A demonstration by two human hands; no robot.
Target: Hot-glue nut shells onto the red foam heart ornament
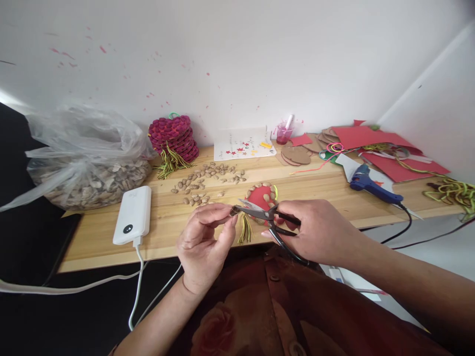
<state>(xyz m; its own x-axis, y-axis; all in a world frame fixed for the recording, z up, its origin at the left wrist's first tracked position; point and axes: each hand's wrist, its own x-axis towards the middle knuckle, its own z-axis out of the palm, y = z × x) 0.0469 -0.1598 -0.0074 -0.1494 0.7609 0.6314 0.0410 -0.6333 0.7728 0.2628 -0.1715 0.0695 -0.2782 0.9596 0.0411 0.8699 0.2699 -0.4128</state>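
Observation:
Between the thumb and fingertips of my left hand (208,235) is a small dark brown piece (234,211); whether it is a peanut shell I cannot tell. My right hand (319,230) grips black-handled scissors (265,214), their blades parted and pointing left, the tips at the piece. Under the scissors lies a red disc (260,195) edged with peanuts, with a yellow-green tassel (245,230) at its near side. The scissors and my hands hide part of it. Loose peanuts (193,185) are scattered beyond my left hand.
A plastic bag of shells (100,178) and a white power bank (132,215) with a cable are at left. Purple tasselled discs (172,136) are stacked behind. Cardboard circles (297,153), red card (397,165), a blue glue gun (374,185) and yarn (454,195) lie right.

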